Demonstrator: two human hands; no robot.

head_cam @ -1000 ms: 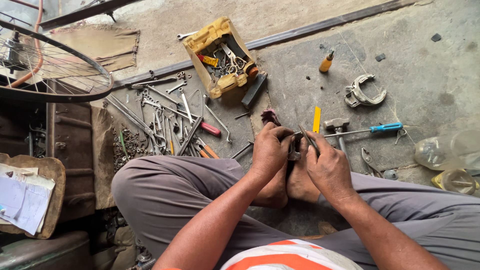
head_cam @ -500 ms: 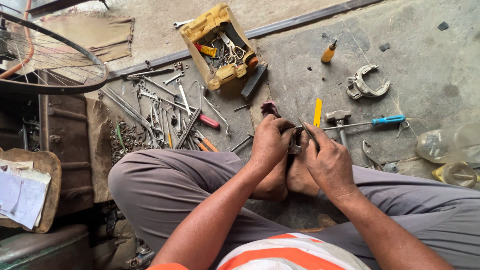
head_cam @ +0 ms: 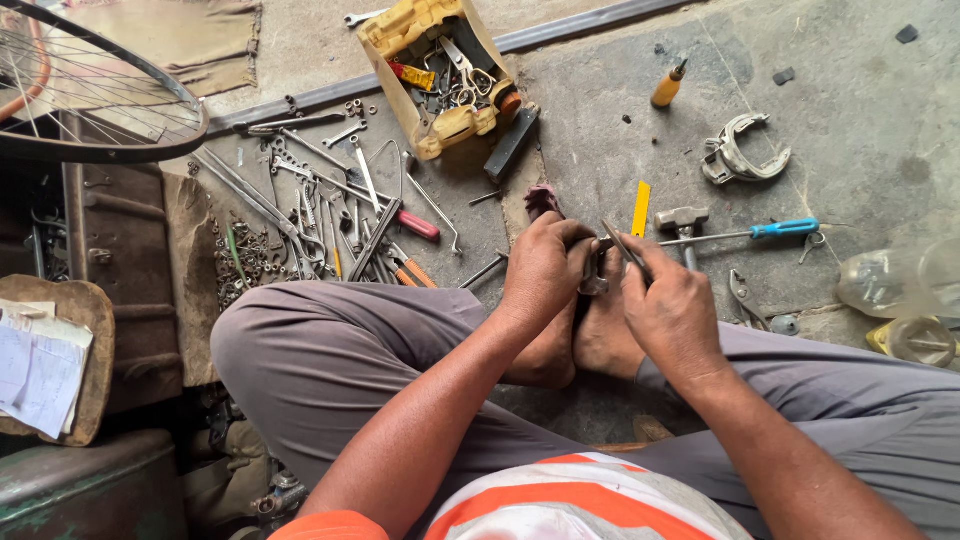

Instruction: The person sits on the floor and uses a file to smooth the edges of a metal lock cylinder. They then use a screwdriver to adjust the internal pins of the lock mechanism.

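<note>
While hands (head_cam: pixel 610 285) grip small dull metal part (head_cam: pixel 594 278).

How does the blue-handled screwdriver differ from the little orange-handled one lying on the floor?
The blue-handled screwdriver is long and lies nearly level, right of the hands; the orange-handled screwdriver is short and stubby, lying tilted farther off near the yellow tool tray. Both lie untouched on the concrete floor.

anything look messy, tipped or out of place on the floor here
Yes. The yellow tool tray sits askew, and loose spanners and rods lie scattered over the concrete with small nuts spilled beside them. A clear plastic bottle lies on its side at the right edge. Both hands hold a small metal part.
</note>
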